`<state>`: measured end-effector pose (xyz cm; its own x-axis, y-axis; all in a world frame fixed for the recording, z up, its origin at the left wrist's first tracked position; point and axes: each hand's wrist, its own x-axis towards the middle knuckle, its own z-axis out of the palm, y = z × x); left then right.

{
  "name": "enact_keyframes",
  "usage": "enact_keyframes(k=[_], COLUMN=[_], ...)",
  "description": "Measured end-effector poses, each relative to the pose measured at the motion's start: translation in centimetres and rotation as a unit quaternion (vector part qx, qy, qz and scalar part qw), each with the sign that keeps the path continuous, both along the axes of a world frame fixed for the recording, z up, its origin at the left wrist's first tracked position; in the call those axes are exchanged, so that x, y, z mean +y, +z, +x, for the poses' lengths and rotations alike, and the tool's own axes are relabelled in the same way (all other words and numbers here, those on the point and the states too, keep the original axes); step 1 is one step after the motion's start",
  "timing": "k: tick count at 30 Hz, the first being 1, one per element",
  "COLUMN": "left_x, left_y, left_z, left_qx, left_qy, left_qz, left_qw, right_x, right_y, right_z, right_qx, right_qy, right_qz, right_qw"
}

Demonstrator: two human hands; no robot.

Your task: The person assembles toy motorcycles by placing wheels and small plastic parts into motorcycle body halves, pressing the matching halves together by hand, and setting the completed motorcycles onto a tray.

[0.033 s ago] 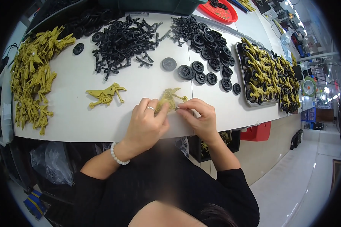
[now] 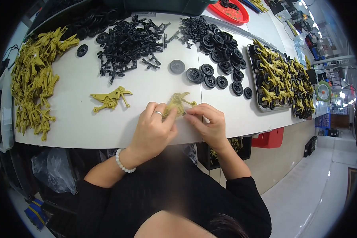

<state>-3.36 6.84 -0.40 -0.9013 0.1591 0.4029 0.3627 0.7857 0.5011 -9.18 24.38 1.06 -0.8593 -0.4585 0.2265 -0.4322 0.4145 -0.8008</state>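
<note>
My left hand, with a ring on one finger, is closed on a yellow plastic toy motorbike body near the table's front edge. The body looks hazy, and its lower part is hidden behind the fingers. At the right side of that body my right hand pinches thumb and finger together. What sits between those fingertips is too small to make out. A second yellow motorbike body lies flat to the left of my hands. Beyond the held body are a grey wheel and several black spoked wheels.
Yellow bodies form a heap at the left. Black forked parts are piled at the back, beside more black wheels. Trays of wheeled yellow motorbikes stand at right. A red bowl is at the back; a black crate sits below the edge.
</note>
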Motion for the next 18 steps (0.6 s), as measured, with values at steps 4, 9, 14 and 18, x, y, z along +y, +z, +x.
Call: enact_keyframes(k=[4,9,14,18], left_x=[-0.01,0.23,0.43,0.5], left_y=[-0.14,0.18,0.51,0.31], left_z=[0.07,0.13,-0.11,-0.01], left_qx=[0.014,0.017,0.01,0.008], left_qy=[-0.005,-0.004,-0.001,-0.005], left_qz=[-0.013,-0.025,-0.025,-0.032], left_qw=[1.0,1.0,1.0,0.999], right_x=[0.02,0.11,-0.03,-0.07], right_y=[-0.65,-0.19,-0.31,-0.24], right_z=[0.0,0.17,0.5,0.81], right_qx=[0.054,0.118,0.129,0.153], right_qy=[0.0,0.019,-0.002,0.001], right_qz=[0.011,0.054,0.053,0.077], right_qw=[0.998,0.991,0.99,0.985])
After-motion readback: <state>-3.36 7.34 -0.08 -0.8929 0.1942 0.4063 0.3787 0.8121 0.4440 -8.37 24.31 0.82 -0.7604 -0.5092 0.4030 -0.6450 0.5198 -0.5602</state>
